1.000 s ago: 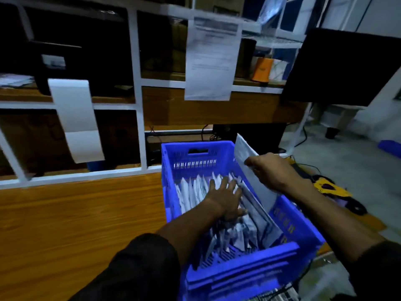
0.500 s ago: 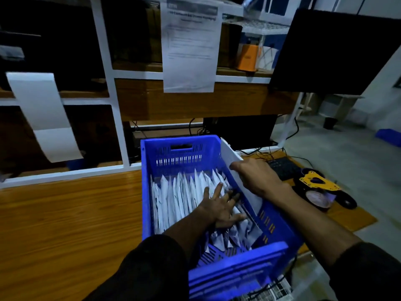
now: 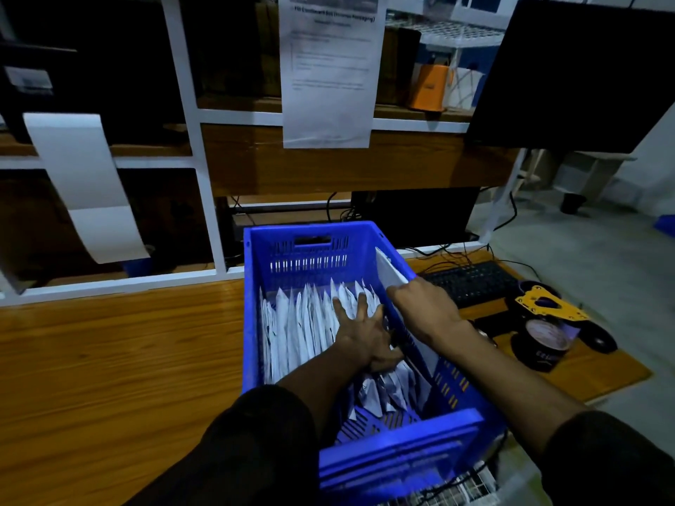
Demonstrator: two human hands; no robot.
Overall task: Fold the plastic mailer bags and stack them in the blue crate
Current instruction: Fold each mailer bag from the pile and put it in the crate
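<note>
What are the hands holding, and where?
The right hand grips the folded white plastic mailer bag by its upper edge. The left hand holds nothing; its spread fingers press the stacked bags.

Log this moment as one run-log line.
step: insert mailer | left hand: presses filed mailers aside | right hand: grips folded mailer at blue crate right wall
</note>
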